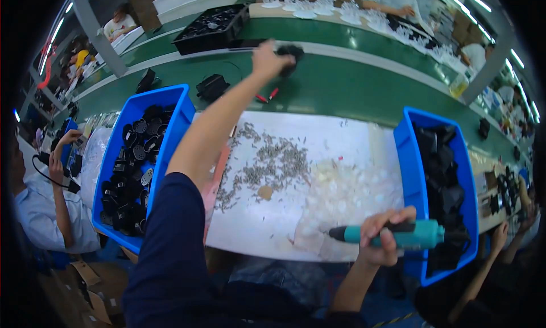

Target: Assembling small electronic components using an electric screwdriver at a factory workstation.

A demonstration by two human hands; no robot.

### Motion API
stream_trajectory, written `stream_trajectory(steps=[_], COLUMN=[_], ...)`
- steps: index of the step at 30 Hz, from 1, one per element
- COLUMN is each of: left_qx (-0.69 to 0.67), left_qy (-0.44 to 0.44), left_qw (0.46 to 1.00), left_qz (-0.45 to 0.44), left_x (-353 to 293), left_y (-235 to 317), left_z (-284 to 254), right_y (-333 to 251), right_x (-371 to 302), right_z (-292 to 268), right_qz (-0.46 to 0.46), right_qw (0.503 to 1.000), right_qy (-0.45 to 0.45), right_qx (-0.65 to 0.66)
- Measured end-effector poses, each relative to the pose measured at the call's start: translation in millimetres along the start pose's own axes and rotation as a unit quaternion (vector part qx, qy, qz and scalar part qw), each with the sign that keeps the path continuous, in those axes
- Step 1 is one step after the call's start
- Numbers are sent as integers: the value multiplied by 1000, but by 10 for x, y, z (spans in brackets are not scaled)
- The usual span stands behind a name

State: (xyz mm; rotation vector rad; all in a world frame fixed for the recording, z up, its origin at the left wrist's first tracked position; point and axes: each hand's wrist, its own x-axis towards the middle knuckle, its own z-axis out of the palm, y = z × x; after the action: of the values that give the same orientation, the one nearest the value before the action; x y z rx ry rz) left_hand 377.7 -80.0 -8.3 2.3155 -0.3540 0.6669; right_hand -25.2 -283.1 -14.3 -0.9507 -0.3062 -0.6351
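Overhead view of a person's two bare hands at a green desk (pixel 347 83). The left hand (pixel 268 62) stretches far forward over the desk, slightly blurred, its fingers closed on a black part (pixel 290 58). Beneath and to the left of that reach, another black piece (pixel 212 87) sits on the green surface, and a small red-tipped item (pixel 274 93) lies nearby. The right hand (pixel 380 237), close to the body, has its fingers wrapped around a teal power screwdriver (pixel 420 237), held level with its dark tip pointing left. Between the hands is a white board (pixel 355 124), strewn with many small metal pieces (pixel 281 160); right of them spreads a pile of pale, translucent pieces (pixel 347 191), too blurred to identify. A blue bin of black parts flanks each side: the left bin (pixel 177 129) beside the left arm, the right bin (pixel 412 169) just behind the screwdriver.
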Motion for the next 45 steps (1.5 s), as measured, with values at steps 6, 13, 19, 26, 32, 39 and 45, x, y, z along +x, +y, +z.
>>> stream_trajectory(steps=[6, 13, 19, 26, 32, 39, 45], left_qx=[50, 544, 420, -124, -154, -68, 170], left_qy=[-360, -462, -293, -198, -317, -152, -216], left_qw=[930, 687, 794, 963, 935, 980, 949], left_qz=[64, 137, 327, 135, -30, 112, -152], left_x=[510, -156, -290, -1878, -3390, -3213, -2742], left_y=[-127, -534, -211, 1028, 920, 939, -123], left_z=[-522, -1316, -1792, -2069, -2024, -2737, -3642], right_y=[11, 18, -79, -299, -552, -454, -374], right_x=[122, 144, 20, -81, -204, -307, -398], right_z=[-118, -156, -91, 74, 227, 371, 656], right_qz=[18, 2, -11, -100, -118, -131, -145], right_qw=[999, 999, 999, 992, 989, 985, 979], right_qy=[-31, -34, -12, -40, -93, -108, -116], right_qx=[21, 39, 40, -58, -4, -25, -81])
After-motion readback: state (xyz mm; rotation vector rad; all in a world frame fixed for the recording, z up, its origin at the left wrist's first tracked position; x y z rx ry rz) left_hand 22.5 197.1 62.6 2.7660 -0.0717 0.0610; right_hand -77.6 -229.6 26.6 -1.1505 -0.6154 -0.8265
